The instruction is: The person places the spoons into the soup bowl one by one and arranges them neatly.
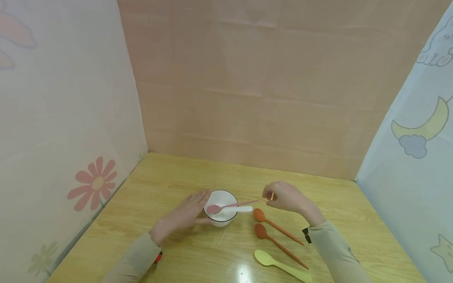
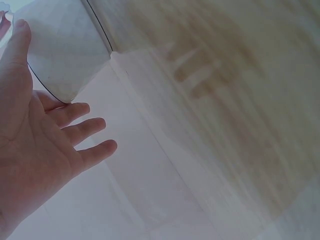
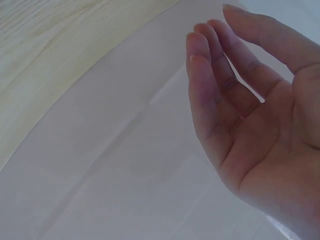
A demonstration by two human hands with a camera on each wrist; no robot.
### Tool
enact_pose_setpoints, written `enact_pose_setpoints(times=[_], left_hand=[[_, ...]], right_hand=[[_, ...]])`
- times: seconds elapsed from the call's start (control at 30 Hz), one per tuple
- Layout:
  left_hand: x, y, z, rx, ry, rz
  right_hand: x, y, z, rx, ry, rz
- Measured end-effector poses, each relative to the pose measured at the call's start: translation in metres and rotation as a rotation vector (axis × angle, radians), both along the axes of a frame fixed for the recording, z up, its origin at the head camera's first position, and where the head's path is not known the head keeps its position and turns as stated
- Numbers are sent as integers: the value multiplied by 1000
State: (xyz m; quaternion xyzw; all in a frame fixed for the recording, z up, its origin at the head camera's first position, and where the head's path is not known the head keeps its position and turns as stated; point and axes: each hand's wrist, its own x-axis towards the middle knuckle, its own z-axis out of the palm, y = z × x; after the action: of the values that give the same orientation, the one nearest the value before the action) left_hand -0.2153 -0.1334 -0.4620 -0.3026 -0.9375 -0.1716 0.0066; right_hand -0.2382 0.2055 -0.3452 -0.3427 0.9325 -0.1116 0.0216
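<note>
In the head view a white bowl with a dark rim stands on the table. A pink spoon and a white spoon lie across it, their handles sticking out over the right rim. My left hand rests against the bowl's left side, thumb toward the front, other fingers along the back. In the left wrist view this hand has its fingers fairly straight, with the bowl by thumb and forefinger. My right hand hovers right of the spoon handles, fingers loosely bent. Nothing is between its fingers.
Right of the bowl lie an orange spoon, a darker orange-red spoon and a yellow-green spoon, handles pointing to the lower right. The wooden table is bounded by a tan backdrop and patterned side sheets.
</note>
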Motion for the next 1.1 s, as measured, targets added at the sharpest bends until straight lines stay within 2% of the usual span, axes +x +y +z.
enact_pose_setpoints(times=[0.33,0.57,1.1], left_hand=[[-2,0,0,-4,4,-1],[-2,0,1,6,-11,4],[-3,-1,1,10,-12,1]], right_hand=[[5,10,-4,-29,-45,-12],[7,19,-8,-58,-33,2],[14,41,-30,-116,-70,-20]])
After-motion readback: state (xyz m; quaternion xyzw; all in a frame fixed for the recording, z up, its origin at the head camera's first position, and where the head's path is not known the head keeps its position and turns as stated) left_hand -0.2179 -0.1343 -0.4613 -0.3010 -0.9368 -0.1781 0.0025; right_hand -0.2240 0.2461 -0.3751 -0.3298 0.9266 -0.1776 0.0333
